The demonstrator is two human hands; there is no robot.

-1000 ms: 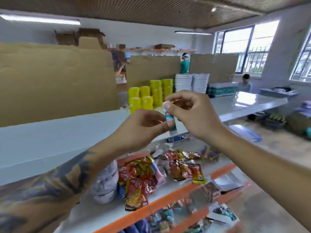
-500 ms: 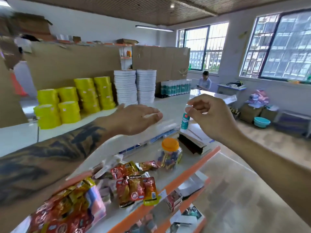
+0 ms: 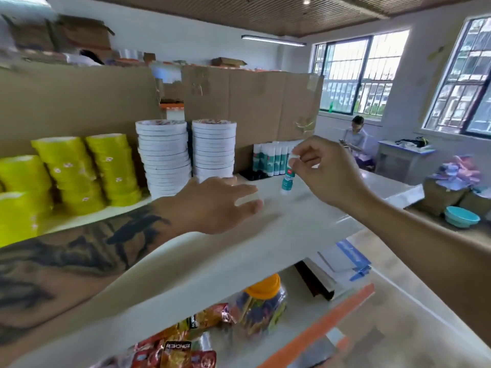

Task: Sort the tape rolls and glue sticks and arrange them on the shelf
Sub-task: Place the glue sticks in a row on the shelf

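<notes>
Tape stacks point(image 3: 186, 152) on shelf point(image 3: 305, 221), left of glue stick row point(image 3: 271, 160).

Bright daylit interior. Main light from barred windows point(image 3: 353, 75) at right, slightly overexposed; ceiling tube lamp point(image 3: 273, 40) adds fill. Soft glare on white shelf top point(image 3: 305, 221); faint shadows only. Wide-angle distortion bends window frames and ceiling lines toward edges. Motion blur over upper-left boxes point(image 3: 61, 33) and lower-shelf snack packets point(image 3: 175, 351). Yellow tape stacks point(image 3: 79, 173) smeared at left edge. Centre moderately sharp.
</notes>
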